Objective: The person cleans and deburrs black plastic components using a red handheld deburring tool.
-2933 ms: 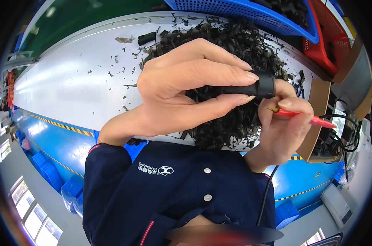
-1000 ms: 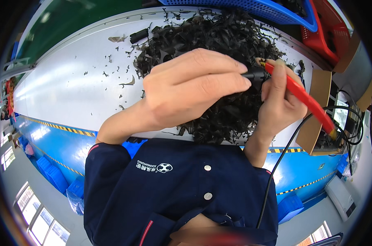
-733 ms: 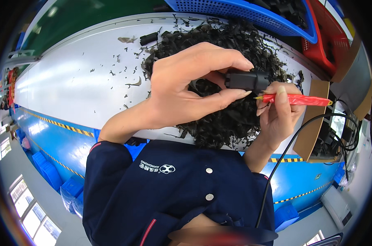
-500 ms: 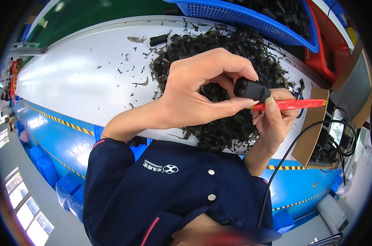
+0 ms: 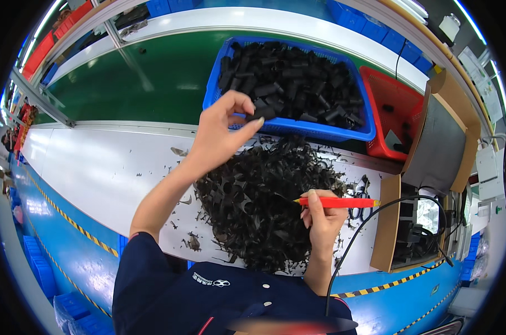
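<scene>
At the near rim of a blue basket my left hand pinches a small black plastic part between thumb and fingers. The basket is heaped with similar black parts. My right hand is closed round a slim red-handled trimming knife, its pointed end toward the left. Beneath that hand spreads a large pile of black plastic scraps on the white tabletop.
Right of the basket stands a red basket with a few black pieces. An opened cardboard box sits at the right, with a black cable looping past it. Loose bits dot the table.
My left hand has carried the black part away from the right hand, up to the blue basket. My right hand has lowered over the scraps, still with the knife. The view has tilted upward.
</scene>
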Demonstrator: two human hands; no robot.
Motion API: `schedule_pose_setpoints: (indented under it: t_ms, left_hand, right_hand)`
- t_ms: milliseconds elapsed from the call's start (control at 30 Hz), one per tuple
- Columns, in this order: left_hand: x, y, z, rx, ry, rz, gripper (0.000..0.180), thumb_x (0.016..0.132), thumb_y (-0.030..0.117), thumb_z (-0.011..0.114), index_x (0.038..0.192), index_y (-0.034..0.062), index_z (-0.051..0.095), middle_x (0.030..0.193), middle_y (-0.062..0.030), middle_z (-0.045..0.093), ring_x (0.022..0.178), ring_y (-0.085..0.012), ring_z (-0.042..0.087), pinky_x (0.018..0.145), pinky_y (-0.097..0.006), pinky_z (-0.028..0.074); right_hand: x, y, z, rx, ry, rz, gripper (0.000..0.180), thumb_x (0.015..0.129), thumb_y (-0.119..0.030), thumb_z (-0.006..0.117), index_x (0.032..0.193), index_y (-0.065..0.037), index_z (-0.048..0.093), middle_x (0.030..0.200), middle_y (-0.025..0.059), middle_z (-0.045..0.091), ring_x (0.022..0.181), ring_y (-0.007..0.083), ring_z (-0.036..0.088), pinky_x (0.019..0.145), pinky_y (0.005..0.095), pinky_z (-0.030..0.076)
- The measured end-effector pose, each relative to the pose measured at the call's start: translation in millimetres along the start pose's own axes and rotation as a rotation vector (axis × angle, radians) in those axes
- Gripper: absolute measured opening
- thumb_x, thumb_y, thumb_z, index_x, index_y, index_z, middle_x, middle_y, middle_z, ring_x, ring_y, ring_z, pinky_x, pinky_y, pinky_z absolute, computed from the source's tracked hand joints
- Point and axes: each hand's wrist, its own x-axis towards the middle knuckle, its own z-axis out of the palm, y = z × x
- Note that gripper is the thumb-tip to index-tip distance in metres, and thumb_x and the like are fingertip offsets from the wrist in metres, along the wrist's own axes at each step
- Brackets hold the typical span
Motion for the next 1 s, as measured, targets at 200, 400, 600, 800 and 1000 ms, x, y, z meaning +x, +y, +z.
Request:
schedule_pose_setpoints:
  t_ms: [200, 400, 600, 800, 1000]
  left_hand:
    - [91, -26, 58, 0.260, -0.140, 0.097, 0.018, 0.068, 0.011, 0.065, 0.074, 0.0030, 0.049, 0.061, -0.0073, 0.054, 0.055, -0.0145, 0.052, 0.054, -0.026, 0.042]
    - [176, -67, 138, 0.477, -0.146, 0.363, 0.020, 0.068, 0.012, 0.064, 0.082, 0.0025, 0.054, 0.075, -0.0150, 0.058, 0.071, -0.0292, 0.056, 0.066, -0.035, 0.045]
    - [219, -131, 163, 0.857, -0.267, 0.350, 0.023, 0.073, 0.018, 0.060, 0.088, 0.0005, 0.056, 0.083, -0.0192, 0.059, 0.082, -0.0340, 0.056, 0.072, -0.041, 0.045]
    - [141, -14, 122, 0.477, -0.293, 0.569, 0.025, 0.077, 0.020, 0.055, 0.082, -0.0040, 0.059, 0.073, -0.0194, 0.060, 0.072, -0.0255, 0.061, 0.065, -0.033, 0.046]
    - [-15, 13, 83, 0.411, -0.844, 0.355, 0.018, 0.072, 0.020, 0.063, 0.071, 0.0026, 0.058, 0.064, -0.0039, 0.053, 0.064, -0.0201, 0.052, 0.055, -0.031, 0.042]
  right_hand:
    - [3, 3, 3, 0.024, -0.058, -0.050, 0.015, 0.081, -0.009, 0.056, 0.078, 0.005, 0.058, 0.059, 0.0061, 0.055, 0.039, 0.0061, 0.045, 0.037, 0.0154, 0.032]
    - [4, 6, -1, -0.007, -0.007, -0.087, 0.014, 0.081, -0.009, 0.056, 0.080, 0.005, 0.058, 0.061, 0.0063, 0.056, 0.041, 0.0062, 0.046, 0.038, 0.0158, 0.034]
    - [5, -4, -7, -0.015, 0.153, -0.013, 0.011, 0.082, -0.006, 0.053, 0.080, 0.004, 0.058, 0.063, 0.0066, 0.056, 0.048, 0.0069, 0.049, 0.044, 0.0177, 0.036]
    - [17, 5, -29, 0.092, 0.396, -0.483, 0.025, 0.090, -0.015, 0.043, 0.098, 0.007, 0.050, 0.075, 0.0156, 0.056, 0.055, 0.0131, 0.050, 0.053, 0.0215, 0.040]
    - [29, 4, -33, 0.109, 0.439, -0.428, 0.054, 0.092, -0.039, 0.025, 0.103, 0.009, 0.047, 0.079, 0.0165, 0.057, 0.062, 0.0149, 0.051, 0.062, 0.0250, 0.043]
